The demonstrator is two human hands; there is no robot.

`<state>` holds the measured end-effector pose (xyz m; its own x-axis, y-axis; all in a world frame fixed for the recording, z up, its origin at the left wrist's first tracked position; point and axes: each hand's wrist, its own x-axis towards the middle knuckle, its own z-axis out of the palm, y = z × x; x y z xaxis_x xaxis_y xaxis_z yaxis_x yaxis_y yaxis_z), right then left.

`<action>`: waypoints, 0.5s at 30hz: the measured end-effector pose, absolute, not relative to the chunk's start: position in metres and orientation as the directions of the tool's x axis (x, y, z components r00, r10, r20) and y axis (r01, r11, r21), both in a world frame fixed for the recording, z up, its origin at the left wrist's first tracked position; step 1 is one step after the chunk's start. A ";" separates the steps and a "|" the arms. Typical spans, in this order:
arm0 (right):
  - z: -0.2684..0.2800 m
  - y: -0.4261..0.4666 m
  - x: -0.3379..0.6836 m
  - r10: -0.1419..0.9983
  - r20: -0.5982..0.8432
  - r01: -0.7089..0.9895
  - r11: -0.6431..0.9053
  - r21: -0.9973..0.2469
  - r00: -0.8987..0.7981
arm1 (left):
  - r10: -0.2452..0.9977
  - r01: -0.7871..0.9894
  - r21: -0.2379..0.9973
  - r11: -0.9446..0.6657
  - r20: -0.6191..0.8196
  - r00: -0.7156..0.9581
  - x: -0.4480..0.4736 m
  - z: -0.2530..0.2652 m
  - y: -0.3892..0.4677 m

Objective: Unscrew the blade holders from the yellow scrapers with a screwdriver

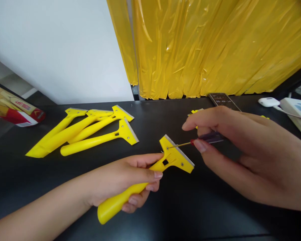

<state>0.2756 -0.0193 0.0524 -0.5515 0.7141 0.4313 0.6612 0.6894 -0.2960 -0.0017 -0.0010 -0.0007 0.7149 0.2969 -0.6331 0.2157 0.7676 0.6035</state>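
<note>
My left hand (137, 177) is closed round the handle of a yellow scraper (115, 204), its head pointing up and right. Two small screws and a square hole show on that head, with a metal blade along its far edge. Between the fingers and thumb of my right hand (243, 150) is a small screwdriver (210, 137) with a dark translucent handle and a red collar. Its thin shaft reaches left, and the tip meets the upper-left screw of the scraper head. Part of the screwdriver handle is hidden by my fingers.
Several more yellow scrapers (90, 142) lie piled at the left on the black table (77, 187). A red and yellow package (20, 107) stands behind them. At the back right are a phone (224, 100) showing a timer, a white earbud case (268, 101) and a power strip (296, 108).
</note>
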 end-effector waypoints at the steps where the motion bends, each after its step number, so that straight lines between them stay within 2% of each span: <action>1: 0.053 -0.019 0.276 0.715 0.419 0.662 0.690 -0.292 -0.560 | 0.296 0.217 0.602 0.769 -0.635 0.714 -0.002 -0.001 -0.001; 5: 0.055 -0.019 0.277 0.706 0.409 0.666 0.698 -0.263 -0.578 | 0.293 0.214 0.593 0.776 -0.640 0.710 -0.002 0.000 -0.001; 12: 0.057 -0.019 0.274 0.692 0.402 0.609 0.720 -0.333 -0.599 | 0.302 0.209 0.593 0.778 -0.644 0.703 -0.001 0.002 -0.003; 15: 0.057 -0.019 0.275 0.675 0.387 0.597 0.737 -0.317 -0.628 | 0.303 0.206 0.592 0.779 -0.643 0.703 -0.001 0.003 -0.003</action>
<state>0.2747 -0.0189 0.0569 -0.6280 0.6753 0.3868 0.5972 0.7369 -0.3169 -0.0014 -0.0029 0.0028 0.7028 0.3034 -0.6434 0.2056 0.7793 0.5920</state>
